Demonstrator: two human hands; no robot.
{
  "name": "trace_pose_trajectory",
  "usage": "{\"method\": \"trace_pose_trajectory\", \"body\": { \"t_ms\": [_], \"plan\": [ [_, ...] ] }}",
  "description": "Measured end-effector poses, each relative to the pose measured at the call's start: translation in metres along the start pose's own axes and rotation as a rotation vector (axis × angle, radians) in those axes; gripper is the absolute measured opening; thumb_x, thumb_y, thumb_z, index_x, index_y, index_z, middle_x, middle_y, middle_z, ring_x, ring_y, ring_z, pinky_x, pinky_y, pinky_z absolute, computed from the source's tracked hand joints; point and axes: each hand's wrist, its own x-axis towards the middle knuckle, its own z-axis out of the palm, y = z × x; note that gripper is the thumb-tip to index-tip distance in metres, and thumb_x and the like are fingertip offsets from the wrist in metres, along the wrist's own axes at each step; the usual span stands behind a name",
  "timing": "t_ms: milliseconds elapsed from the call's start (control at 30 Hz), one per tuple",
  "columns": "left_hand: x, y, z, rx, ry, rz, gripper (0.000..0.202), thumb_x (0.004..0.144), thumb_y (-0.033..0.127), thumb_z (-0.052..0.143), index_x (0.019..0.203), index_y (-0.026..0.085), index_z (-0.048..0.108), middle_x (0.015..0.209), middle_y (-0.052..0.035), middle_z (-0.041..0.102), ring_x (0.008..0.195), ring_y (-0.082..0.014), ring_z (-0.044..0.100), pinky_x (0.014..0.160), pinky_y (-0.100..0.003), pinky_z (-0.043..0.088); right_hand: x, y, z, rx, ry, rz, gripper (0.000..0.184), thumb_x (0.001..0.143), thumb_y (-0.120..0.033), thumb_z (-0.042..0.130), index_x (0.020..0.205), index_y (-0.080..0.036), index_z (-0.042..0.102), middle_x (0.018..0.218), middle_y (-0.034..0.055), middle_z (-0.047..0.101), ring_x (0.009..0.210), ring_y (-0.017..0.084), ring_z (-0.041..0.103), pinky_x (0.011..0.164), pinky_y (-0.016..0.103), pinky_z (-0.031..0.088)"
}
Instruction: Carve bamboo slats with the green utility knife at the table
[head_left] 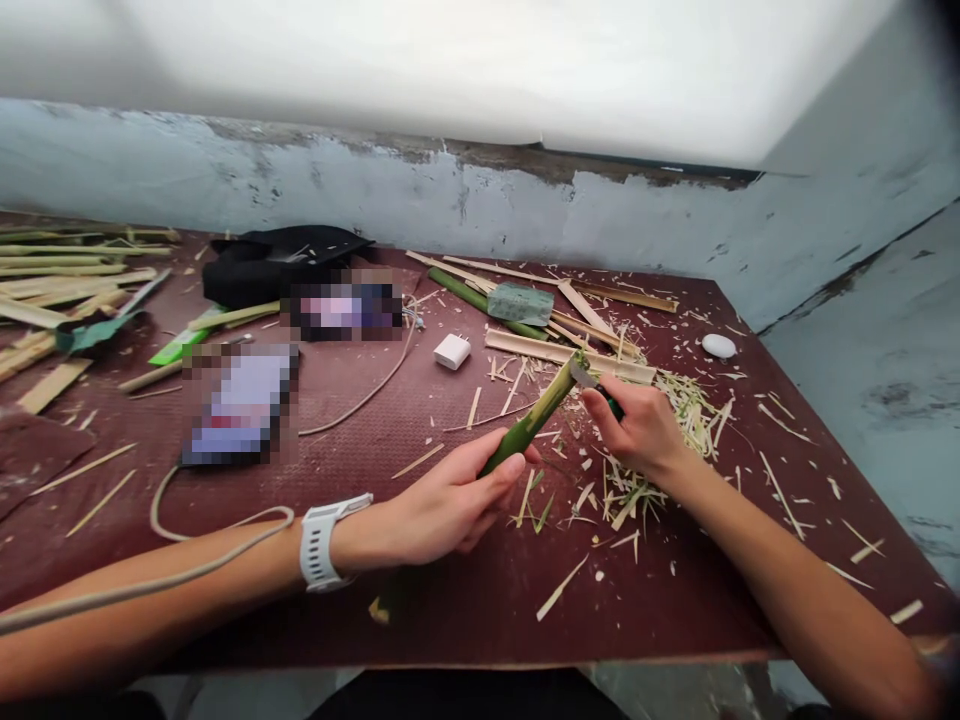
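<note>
My left hand (pixel 469 490), with a white watch (pixel 319 545) on the wrist, is closed around a green bamboo stick (pixel 538 412). The stick slants up and to the right, and a pale strip on its upper side is bare of green skin. Fingers wrapped, my right hand (pixel 641 425) grips a small knife (pixel 583 374) with a dark green handle. The knife's short blade touches the frayed upper end of the bamboo. Thin bamboo shavings (pixel 694 415) lie in a heap beneath and beside my right hand.
Split bamboo pieces (pixel 570 350) and a green-grey scrap (pixel 521 303) lie beyond my hands. A white charger (pixel 452 351) and a white oval object (pixel 718 346) are nearby. Two blurred-out devices, a cable (pixel 367 390), black cloth (pixel 277 262) and more bamboo strips (pixel 67 270) occupy the left.
</note>
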Motion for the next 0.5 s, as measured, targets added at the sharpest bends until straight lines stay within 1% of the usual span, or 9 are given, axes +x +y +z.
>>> {"method": "trace_pose_trajectory", "body": {
  "t_ms": [67,167,200,267,333,400,433,500],
  "plan": [
    [-0.002,0.000,0.002,0.027,-0.019,0.000,0.035,0.101,0.054,0.051,0.110,0.021,0.047,0.065,0.0102,0.037,0.043,-0.0040,0.027,0.036,-0.015,0.024,-0.005,-0.011,0.002,0.054,-0.039,-0.033,0.043,0.104,-0.046,0.042,0.070,-0.021,0.049,0.054,-0.0029,0.049,0.043,0.010,0.042,0.045,0.026,0.028],
    [-0.003,0.001,0.003,0.076,-0.032,0.020,0.036,0.101,0.054,0.051,0.108,0.019,0.048,0.066,0.0089,0.039,0.048,-0.0049,0.031,0.039,-0.016,0.027,-0.012,-0.024,0.005,0.057,-0.099,-0.146,0.039,0.103,-0.044,0.046,0.074,-0.019,0.055,0.060,-0.0005,0.056,0.047,0.011,0.047,0.048,0.027,0.030],
    [-0.003,0.001,0.003,0.082,-0.029,0.028,0.036,0.101,0.054,0.051,0.109,0.019,0.048,0.066,0.0087,0.039,0.048,-0.0052,0.031,0.040,-0.016,0.028,-0.012,-0.024,0.005,0.045,-0.104,-0.162,0.038,0.102,-0.044,0.047,0.074,-0.019,0.055,0.061,-0.0003,0.057,0.047,0.011,0.047,0.048,0.027,0.029],
    [-0.003,0.003,0.003,0.072,-0.019,0.029,0.035,0.102,0.053,0.050,0.111,0.019,0.048,0.064,0.0094,0.038,0.046,-0.0054,0.030,0.039,-0.016,0.027,-0.009,-0.017,0.001,0.028,-0.080,-0.134,0.040,0.103,-0.043,0.046,0.072,-0.019,0.053,0.057,-0.0016,0.053,0.044,0.010,0.044,0.046,0.027,0.027],
    [-0.003,0.003,0.003,0.054,-0.015,0.009,0.033,0.103,0.052,0.049,0.111,0.020,0.047,0.062,0.0101,0.036,0.044,-0.0054,0.028,0.037,-0.016,0.025,-0.004,-0.007,-0.005,-0.001,-0.012,-0.072,0.042,0.103,-0.044,0.045,0.069,-0.021,0.048,0.052,-0.0041,0.045,0.041,0.010,0.039,0.045,0.027,0.026],
    [-0.004,0.003,0.003,0.040,-0.029,-0.013,0.033,0.103,0.053,0.048,0.111,0.020,0.047,0.063,0.0099,0.036,0.044,-0.0052,0.027,0.037,-0.016,0.024,-0.001,-0.003,-0.010,-0.028,0.042,-0.047,0.042,0.103,-0.044,0.046,0.067,-0.022,0.046,0.051,-0.0052,0.040,0.041,0.010,0.037,0.046,0.027,0.027],
    [-0.004,0.003,0.003,0.035,-0.042,-0.017,0.034,0.103,0.053,0.048,0.111,0.021,0.046,0.064,0.0097,0.036,0.044,-0.0051,0.028,0.037,-0.016,0.024,-0.002,-0.004,-0.010,-0.015,0.037,-0.063,0.041,0.103,-0.042,0.045,0.068,-0.021,0.046,0.052,-0.0048,0.042,0.042,0.010,0.039,0.046,0.026,0.027],
    [-0.005,0.002,0.003,0.032,-0.069,-0.010,0.034,0.103,0.054,0.048,0.109,0.021,0.046,0.067,0.0090,0.037,0.046,-0.0050,0.028,0.038,-0.016,0.025,-0.005,-0.012,-0.007,0.011,-0.015,-0.129,0.040,0.103,-0.040,0.046,0.069,-0.021,0.048,0.055,-0.0037,0.046,0.042,0.009,0.042,0.045,0.026,0.028]
  ]
}}
